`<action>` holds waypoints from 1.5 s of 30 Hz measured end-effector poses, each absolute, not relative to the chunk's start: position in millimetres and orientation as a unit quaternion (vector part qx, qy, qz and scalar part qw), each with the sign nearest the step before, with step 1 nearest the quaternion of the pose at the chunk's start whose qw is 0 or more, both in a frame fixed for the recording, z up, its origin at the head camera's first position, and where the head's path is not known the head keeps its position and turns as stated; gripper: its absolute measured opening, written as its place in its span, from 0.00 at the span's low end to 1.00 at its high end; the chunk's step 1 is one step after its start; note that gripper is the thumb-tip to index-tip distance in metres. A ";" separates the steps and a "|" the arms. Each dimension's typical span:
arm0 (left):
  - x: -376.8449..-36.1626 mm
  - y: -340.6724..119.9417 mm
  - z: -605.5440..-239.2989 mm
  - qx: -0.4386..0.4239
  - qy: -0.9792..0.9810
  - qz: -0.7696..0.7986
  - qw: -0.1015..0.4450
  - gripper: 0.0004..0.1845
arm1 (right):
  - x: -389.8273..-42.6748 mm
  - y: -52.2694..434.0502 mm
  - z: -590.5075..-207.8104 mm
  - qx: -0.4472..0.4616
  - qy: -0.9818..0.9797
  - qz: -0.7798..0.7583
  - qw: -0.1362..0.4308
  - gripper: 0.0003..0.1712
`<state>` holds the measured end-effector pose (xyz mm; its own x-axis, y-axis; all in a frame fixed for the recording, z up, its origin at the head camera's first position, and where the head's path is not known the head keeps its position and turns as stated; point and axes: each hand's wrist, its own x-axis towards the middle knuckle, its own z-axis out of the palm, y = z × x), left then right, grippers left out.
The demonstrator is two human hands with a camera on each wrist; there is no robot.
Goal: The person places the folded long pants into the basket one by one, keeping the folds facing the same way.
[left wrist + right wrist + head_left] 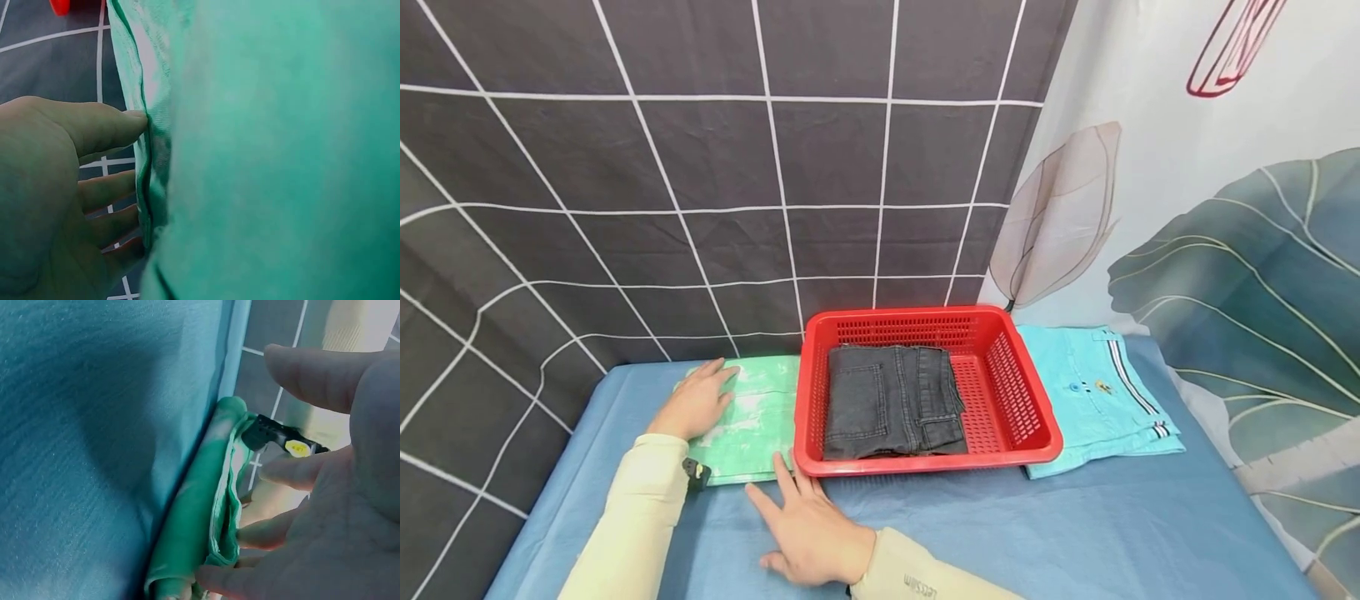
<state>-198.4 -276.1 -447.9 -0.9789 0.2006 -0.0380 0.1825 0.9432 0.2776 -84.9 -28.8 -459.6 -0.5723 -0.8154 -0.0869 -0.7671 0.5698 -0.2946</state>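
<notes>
A folded green garment (756, 429) with white patches lies flat on the bed-like blue surface, left of a red basket. My left hand (700, 400) rests on its left part, fingers pointing toward the back right. In the left wrist view, the thumb (115, 125) touches the garment's layered edge. My right hand (814, 529) is at the front, fingers spread, with fingertips by the garment's front right corner and the basket's near left corner. The right wrist view shows those fingers (269, 531) against the folded green layers (197, 512). Neither hand grips anything.
The red plastic basket (925, 465) holds folded dark jeans (880, 400) on its left side. To its right lie folded light-blue shorts (1093, 400). Behind stand a dark gridded curtain (715, 167) and a leaf-patterned one (1150, 183). Blue cloth (1075, 533) covers the surface.
</notes>
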 end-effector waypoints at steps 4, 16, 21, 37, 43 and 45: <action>-197.4 -275.8 -447.1 0.091 0.985 0.139 0.039 0.25 | -85.1 -33.3 -459.1 -0.437 0.886 -0.095 0.126 0.48; -197.7 -276.5 -450.9 0.093 0.985 0.144 0.025 0.24 | -87.9 -40.7 -457.4 -0.412 0.902 -0.038 0.123 0.49; -195.7 -276.8 -450.8 0.086 0.984 0.152 0.025 0.24 | -87.9 -38.9 -458.7 -0.427 0.898 -0.020 0.100 0.48; -190.3 -278.5 -447.2 0.105 0.982 0.153 0.025 0.23 | -86.0 -33.4 -466.2 -0.452 0.889 0.004 0.076 0.46; -188.5 -280.4 -446.3 0.109 0.983 0.148 0.027 0.23 | -86.5 -31.2 -465.8 -0.457 0.886 0.002 0.075 0.45; -187.3 -280.9 -446.3 0.107 0.983 0.147 0.029 0.23 | -86.4 -30.7 -465.7 -0.458 0.886 0.001 0.072 0.45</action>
